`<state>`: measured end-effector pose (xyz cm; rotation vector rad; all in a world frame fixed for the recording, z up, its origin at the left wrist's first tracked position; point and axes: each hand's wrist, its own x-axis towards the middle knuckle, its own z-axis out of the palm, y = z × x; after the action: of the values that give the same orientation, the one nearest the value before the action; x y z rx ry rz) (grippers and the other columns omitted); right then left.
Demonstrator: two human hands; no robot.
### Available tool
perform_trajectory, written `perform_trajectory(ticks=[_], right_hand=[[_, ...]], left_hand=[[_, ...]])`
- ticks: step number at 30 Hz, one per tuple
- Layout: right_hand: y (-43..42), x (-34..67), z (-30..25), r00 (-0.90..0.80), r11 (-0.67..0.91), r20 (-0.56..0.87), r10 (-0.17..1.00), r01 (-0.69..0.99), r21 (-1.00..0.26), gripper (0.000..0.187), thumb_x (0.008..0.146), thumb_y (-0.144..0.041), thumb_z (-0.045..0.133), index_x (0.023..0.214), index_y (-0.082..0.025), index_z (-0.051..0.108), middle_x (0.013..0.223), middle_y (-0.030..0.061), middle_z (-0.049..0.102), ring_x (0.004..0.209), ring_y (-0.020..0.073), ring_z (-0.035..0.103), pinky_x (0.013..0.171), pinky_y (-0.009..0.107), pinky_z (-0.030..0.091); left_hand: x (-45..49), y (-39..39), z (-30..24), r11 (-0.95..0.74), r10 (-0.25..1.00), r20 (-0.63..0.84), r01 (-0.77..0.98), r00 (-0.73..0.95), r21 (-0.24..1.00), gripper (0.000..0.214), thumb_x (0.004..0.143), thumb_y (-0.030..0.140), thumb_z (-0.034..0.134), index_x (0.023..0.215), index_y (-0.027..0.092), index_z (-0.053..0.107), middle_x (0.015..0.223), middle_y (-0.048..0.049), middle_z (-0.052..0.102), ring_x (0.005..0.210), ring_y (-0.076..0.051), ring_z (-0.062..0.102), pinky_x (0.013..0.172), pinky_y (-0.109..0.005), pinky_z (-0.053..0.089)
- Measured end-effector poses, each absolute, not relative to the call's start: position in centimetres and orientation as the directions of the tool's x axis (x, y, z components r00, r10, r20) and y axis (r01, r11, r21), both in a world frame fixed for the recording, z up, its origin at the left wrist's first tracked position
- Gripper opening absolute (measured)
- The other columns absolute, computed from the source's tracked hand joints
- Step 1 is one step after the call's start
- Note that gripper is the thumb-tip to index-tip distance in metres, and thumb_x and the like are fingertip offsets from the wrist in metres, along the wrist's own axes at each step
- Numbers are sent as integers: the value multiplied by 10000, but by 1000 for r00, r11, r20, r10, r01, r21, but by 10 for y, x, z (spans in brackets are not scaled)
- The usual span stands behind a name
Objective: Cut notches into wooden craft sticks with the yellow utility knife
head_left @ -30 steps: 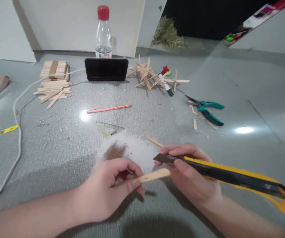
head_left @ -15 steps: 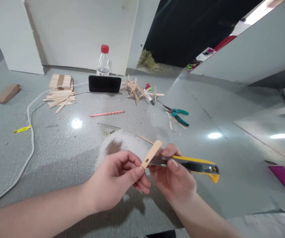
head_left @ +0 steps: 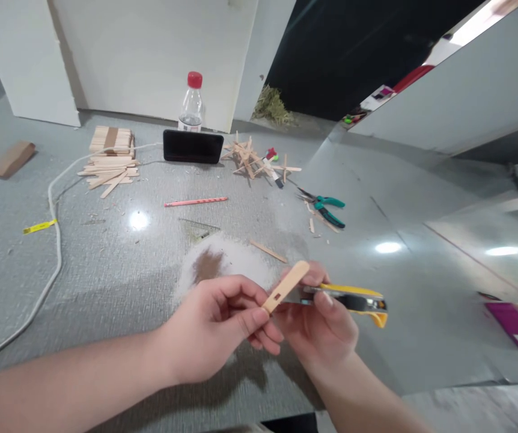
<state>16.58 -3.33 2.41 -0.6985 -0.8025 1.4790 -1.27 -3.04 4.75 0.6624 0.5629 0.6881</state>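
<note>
Between thumb and fingers, my left hand (head_left: 223,325) pinches the lower end of a wooden craft stick (head_left: 288,285). The stick is tilted up to the right and has a small rectangular hole near my thumb. My right hand (head_left: 324,325) is closed around a yellow and black utility knife (head_left: 358,299), its handle pointing right. The knife's blade reaches left behind the stick, which partly hides it; whether the two touch I cannot tell. Below them lies a patch of white powder (head_left: 241,258) with a brown spot, and a loose stick (head_left: 268,251) at its edge.
Teal-handled pliers (head_left: 329,210) lie right of centre among wood scraps. A pink pencil (head_left: 196,201), a propped black phone (head_left: 193,147), a red-capped bottle (head_left: 191,105), stacked craft sticks (head_left: 111,139) and a jumble of joined sticks (head_left: 246,157) are farther back. A white cable (head_left: 54,264) curves along the left.
My left hand and the craft stick have shifted slightly right. The knife has moved a little left relative to the stick, so more of its blade is hidden. The view has tilted slightly.
</note>
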Motion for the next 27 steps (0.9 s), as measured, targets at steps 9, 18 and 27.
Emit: perform_trajectory(ticks=[9, 18, 27], right_hand=[[-37, 168, 21, -67, -40, -2, 998, -575, -817, 168, 737, -383, 876, 829, -320, 750, 795, -27, 736, 681, 136, 707, 580, 238, 585], [-39, 167, 19, -83, -55, -8, 997, -582, -811, 174, 742, -374, 883, 827, -323, 740, 808, -43, 743, 669, 120, 695, 580, 231, 566], [-38, 169, 16, -93, 36, 102, 990, -539, -842, 140, 770, -365, 862, 837, -327, 744, 798, -43, 764, 676, 119, 678, 658, 259, 588]], left_hand=[[-13, -30, 43, 560, 721, -248, -333, 647, 758, 510, 787, 599, 798, 896, 133, 621, 756, -4, 703, 674, -73, 678, 676, -196, 515], [-13, -32, 43, 594, 696, -240, -354, 677, 723, 489, 786, 569, 814, 867, 131, 612, 729, -2, 693, 644, -64, 669, 636, -171, 506], [-15, -31, 47, 626, 664, -288, -303, 690, 718, 524, 760, 606, 816, 884, 130, 634, 716, 5, 678, 606, -49, 634, 598, -152, 480]])
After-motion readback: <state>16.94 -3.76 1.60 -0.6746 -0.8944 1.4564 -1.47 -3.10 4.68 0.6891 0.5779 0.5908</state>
